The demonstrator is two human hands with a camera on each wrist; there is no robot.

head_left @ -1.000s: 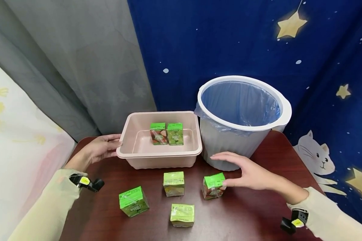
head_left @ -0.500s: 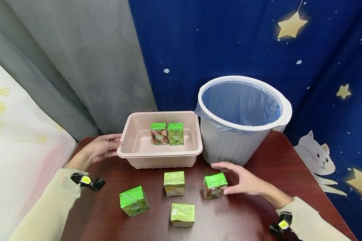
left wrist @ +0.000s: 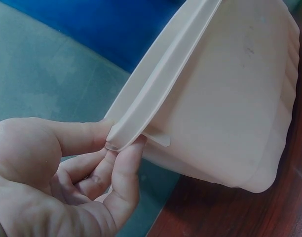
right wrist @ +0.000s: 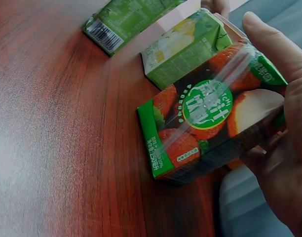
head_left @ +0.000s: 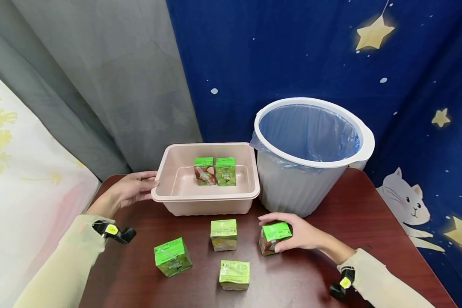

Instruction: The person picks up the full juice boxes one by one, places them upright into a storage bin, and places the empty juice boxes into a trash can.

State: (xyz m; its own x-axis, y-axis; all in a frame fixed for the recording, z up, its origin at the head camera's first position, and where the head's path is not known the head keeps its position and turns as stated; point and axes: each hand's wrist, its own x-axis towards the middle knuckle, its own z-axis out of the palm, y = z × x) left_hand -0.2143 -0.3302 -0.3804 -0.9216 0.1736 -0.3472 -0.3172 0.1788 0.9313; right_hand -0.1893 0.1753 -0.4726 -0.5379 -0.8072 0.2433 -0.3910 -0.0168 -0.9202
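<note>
My left hand [head_left: 132, 189] pinches the left rim of a pale pink plastic tub [head_left: 208, 198]. In the left wrist view, the thumb and fingers of that hand [left wrist: 79, 173] meet on the lip of the tub [left wrist: 230, 113]. Two juice boxes [head_left: 214, 172] stand upright inside the tub. My right hand [head_left: 298, 233] reaches around a juice box with a green top [head_left: 276, 231], thumb on the near side, fingers beyond. Strawberries are printed on this juice box [right wrist: 205, 113] in the right wrist view; the thumb of the right hand [right wrist: 291, 123] sits just off it, and finger contact is hidden.
Two yellow-green juice boxes, one behind [head_left: 223, 235] and one in front [head_left: 234, 275], stand mid-table. A greener juice box [head_left: 173, 257] is at left. A white lined trash bin [head_left: 288, 192] stands right of the tub. Curtains hang behind the table [head_left: 354, 214].
My right hand has moved left and toward me, from the juice box's right side to around it. My left hand keeps its hold on the tub, which has not moved.
</note>
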